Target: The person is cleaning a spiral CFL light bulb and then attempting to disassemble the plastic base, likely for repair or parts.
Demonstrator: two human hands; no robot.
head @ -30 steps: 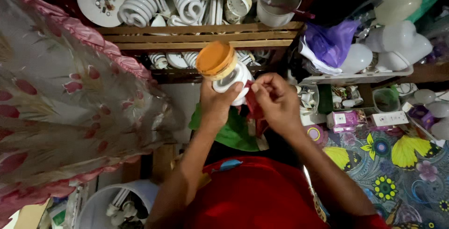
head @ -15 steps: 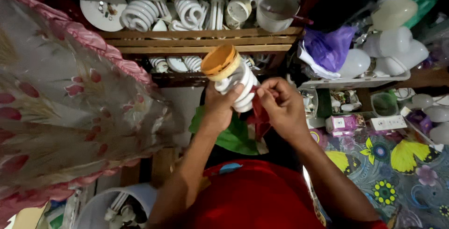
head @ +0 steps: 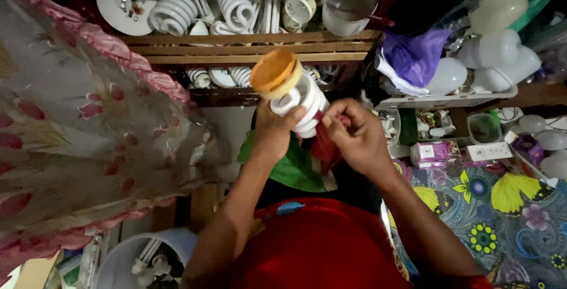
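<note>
Head view, looking down over a red shirt [head: 319, 247]. Left hand [head: 274, 132] clamped around a spiral fluorescent lamp [head: 298, 97], held up just in front of the wooden crate [head: 254, 47]; the lamp's orange-tan base cap [head: 273, 72] points toward the crate, its white coils sit under the thumb. Right hand [head: 354, 135] just beside the lamp, fingers pinched together on a red cloth [head: 322, 147] that touches the coil end. Green cloth [head: 292, 165] lies below both hands. Crate is packed with used spiral lamps [head: 171, 17], loose lamp bases and a round white disc [head: 124, 2]; a white cup [head: 348, 2] stands at its right end. Right of the crate, a white tray [head: 443, 101] carries a purple plastic bag [head: 416, 56] and white globe bulbs [head: 446, 76]. Below the crate, far left, a white bucket [head: 127, 259] holds a few more lamp tubes. Flowered curtain [head: 77, 135] hangs left of the crate.
</note>
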